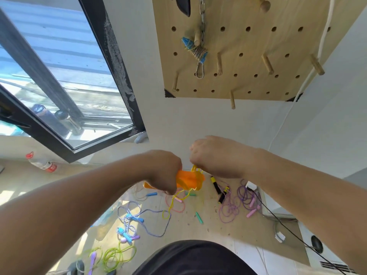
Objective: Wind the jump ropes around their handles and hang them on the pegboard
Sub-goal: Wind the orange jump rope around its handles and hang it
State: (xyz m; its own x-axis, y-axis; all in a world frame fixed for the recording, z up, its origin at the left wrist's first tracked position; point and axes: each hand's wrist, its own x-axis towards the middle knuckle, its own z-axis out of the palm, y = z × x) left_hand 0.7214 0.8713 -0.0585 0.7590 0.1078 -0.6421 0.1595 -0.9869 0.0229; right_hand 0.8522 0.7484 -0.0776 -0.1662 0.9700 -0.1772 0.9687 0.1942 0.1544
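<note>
Winding step: left hand curls round the handles, which jut from its fingers; right hand, fingers curled, pinches the rope just beside them. Slack hangs below, so likely more turns, then a pegboard peg.

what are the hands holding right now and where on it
The left hand grips the orange handles around their middle; the right hand appears to pinch the yellow rope right beside the handles.

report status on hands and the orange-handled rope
Left hand grips the orange handles. Right hand pinches the yellow rope, partly wound, tail hanging. Nothing blocking the way to the pegboard.
</note>
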